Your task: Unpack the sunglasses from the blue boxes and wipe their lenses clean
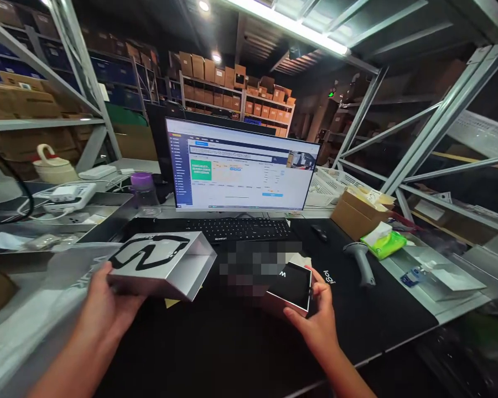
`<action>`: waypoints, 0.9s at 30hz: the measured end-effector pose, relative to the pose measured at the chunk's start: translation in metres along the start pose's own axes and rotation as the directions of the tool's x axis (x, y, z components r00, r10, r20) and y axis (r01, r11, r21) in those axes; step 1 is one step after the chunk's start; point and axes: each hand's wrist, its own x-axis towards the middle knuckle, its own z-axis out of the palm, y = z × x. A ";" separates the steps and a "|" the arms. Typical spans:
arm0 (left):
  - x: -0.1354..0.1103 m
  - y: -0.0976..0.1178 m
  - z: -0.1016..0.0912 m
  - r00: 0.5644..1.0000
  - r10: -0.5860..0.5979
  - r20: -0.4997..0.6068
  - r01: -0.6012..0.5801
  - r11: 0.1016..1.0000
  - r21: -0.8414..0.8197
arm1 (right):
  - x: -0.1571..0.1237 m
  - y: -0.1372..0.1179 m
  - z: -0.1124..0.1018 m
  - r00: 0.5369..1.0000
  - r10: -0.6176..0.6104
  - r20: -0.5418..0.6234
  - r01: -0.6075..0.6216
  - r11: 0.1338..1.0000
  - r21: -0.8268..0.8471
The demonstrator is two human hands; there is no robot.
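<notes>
Sleeve of silver card, open-ended and black-printed, sits gripped in the left hand, a black-topped, white-edged box in the right hand, above the black mat, and I'd want both grips light.

"Where's your light?"

"A long white tube lamp and small round white ceiling lights overhead; my wide flat monitor glows."

"Clear picture?"

"Edges stretch, the far background is dim, and blocky pixelation covers a patch beside my bare right grip."
</notes>
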 end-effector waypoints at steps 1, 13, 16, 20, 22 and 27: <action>-0.001 -0.001 0.001 1.000 -0.010 -0.005 0.010 1.000 0.000 | -0.002 0.002 -0.001 1.000 0.011 0.027 -0.010 0.999 -0.041; -0.003 -0.012 0.006 0.999 0.022 0.033 -0.026 0.994 0.106 | -0.024 -0.009 -0.023 0.917 0.179 0.357 -0.072 0.953 -0.293; -0.003 -0.015 0.007 0.997 0.037 0.073 -0.047 0.988 0.147 | -0.019 -0.018 -0.030 0.882 0.215 0.419 -0.063 0.935 -0.349; -0.002 -0.016 0.006 0.999 0.011 0.034 -0.015 0.991 0.135 | -0.019 -0.018 -0.030 0.884 0.186 0.428 -0.032 0.939 -0.343; -0.002 -0.015 0.005 1.000 0.005 0.022 -0.008 0.993 0.118 | -0.021 -0.013 -0.028 0.911 0.165 0.378 -0.050 0.954 -0.297; -0.001 -0.013 0.002 1.000 -0.014 -0.017 0.016 0.994 0.105 | -0.030 0.000 -0.026 0.949 0.211 0.233 -0.214 0.977 -0.015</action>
